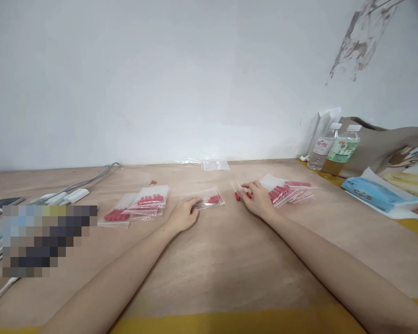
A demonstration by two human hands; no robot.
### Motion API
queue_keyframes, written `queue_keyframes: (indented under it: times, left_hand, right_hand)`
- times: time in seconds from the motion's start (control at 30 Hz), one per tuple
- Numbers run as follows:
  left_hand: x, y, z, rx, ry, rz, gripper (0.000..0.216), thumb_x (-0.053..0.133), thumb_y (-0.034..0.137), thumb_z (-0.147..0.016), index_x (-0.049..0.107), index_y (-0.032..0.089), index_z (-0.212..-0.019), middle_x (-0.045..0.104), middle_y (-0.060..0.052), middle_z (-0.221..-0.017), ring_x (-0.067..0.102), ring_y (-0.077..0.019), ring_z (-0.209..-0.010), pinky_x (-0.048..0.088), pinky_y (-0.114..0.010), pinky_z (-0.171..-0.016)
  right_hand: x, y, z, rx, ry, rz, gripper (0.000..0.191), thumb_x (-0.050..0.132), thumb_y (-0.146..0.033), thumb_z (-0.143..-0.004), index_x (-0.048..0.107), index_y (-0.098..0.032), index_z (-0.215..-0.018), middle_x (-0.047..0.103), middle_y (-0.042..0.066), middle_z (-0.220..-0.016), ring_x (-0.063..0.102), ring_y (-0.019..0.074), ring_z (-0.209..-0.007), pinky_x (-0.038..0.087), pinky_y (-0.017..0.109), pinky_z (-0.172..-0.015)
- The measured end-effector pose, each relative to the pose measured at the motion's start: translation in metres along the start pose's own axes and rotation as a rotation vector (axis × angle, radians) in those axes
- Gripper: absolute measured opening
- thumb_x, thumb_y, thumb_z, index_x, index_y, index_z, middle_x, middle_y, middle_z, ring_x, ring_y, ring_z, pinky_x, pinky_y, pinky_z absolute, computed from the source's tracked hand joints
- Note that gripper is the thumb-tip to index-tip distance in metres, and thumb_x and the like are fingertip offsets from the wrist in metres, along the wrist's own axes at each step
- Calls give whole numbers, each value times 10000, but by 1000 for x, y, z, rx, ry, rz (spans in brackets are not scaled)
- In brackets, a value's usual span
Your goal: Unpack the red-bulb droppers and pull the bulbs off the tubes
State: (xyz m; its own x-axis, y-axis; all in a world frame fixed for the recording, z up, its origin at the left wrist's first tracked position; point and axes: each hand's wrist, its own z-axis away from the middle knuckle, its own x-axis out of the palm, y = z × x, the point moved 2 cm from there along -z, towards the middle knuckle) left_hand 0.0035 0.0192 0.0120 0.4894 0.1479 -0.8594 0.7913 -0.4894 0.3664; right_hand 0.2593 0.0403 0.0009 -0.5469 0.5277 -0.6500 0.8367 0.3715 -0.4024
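In front of me a small clear zip bag lies flat, with red-ended pieces inside. My left hand rests at its left end, thumb and fingers closed on the plastic. To the right, my right hand is curled palm down over thin pale sticks with red ends. Its fingertips pinch one red-ended stick, partly hidden by the fingers. Another red-ended stick lies just left of it, touching the table. Filled bags are piled left of my left hand, and more filled bags lie beyond my right hand.
A flat clear bag lies by the wall. At right stand two bottles, a blue tissue pack and a grey bag. Cables and a white plug lie left, near a blurred patch.
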Motion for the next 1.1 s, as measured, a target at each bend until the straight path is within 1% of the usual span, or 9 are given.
queue_keyframes:
  times: [0.1,0.2,0.3,0.4,0.53,0.7,0.87,1.0,1.1]
  left_hand:
    - [0,0,1,19,-20,15,426,376,103,-730,568,185,-1101,590,-15,-1132,534,-158,-1041,399,-296,-941]
    - [-1,2,2,80,-43,40,402,378,117,-749,576,180,-1093,591,-22,-1131,530,-158,-1048,388,-296,-949]
    - [-2,6,4,136,-36,76,323,387,223,-822,591,193,-1070,610,-28,-1097,541,-167,-1023,398,-308,-928]
    - [-3,9,4,131,-34,105,303,406,310,-843,600,207,-1053,630,-32,-1049,564,-175,-967,429,-311,-873]
    - [-5,13,5,168,-64,130,285,465,336,-823,601,229,-1049,642,-22,-1013,578,-167,-929,449,-289,-833]
    - [-6,15,7,241,-86,95,356,493,356,-808,547,234,-1138,559,-27,-1180,473,-175,-1122,372,-311,-956]
    - [-3,12,6,224,-161,68,421,433,394,-837,478,220,-1218,484,-36,-1271,403,-175,-1197,306,-348,-1014]
    - [-3,13,6,233,-165,67,414,420,388,-844,485,209,-1213,497,-34,-1258,410,-161,-1191,302,-321,-1017]
    - [-3,14,6,228,-163,62,405,410,382,-849,492,211,-1207,506,-32,-1249,416,-162,-1185,303,-321,-1015]
  right_hand:
    - [-2,-5,0,-66,-45,-32,246,460,-343,-809,620,-182,-904,567,67,-839,536,175,-764,413,297,-699]
    - [-6,-18,2,-163,-150,-40,205,483,-317,-801,642,-195,-843,583,52,-770,518,178,-774,387,309,-736]
    - [-9,-34,5,-223,-258,-5,181,514,-330,-786,665,-241,-833,598,40,-789,505,189,-820,339,355,-813]
    - [-8,-44,8,-232,-340,8,192,522,-366,-786,667,-295,-890,595,32,-806,499,193,-843,313,381,-831]
    - [-4,-46,9,-224,-362,-55,267,560,-433,-753,647,-283,-956,607,37,-852,496,210,-886,309,396,-841]
    - [-3,-51,10,-323,-419,-46,276,598,-503,-695,668,-261,-806,602,32,-832,485,221,-905,257,432,-896]
    - [-7,-62,11,-296,-491,-80,259,613,-459,-689,616,-203,-723,597,23,-774,510,195,-825,292,388,-832]
    - [-7,-65,11,-280,-490,-133,171,601,-344,-708,556,-188,-765,588,-4,-722,515,148,-727,321,333,-763]
    - [-3,-63,12,-244,-545,-186,214,639,-350,-662,544,-183,-757,576,-9,-703,502,125,-649,353,276,-655]
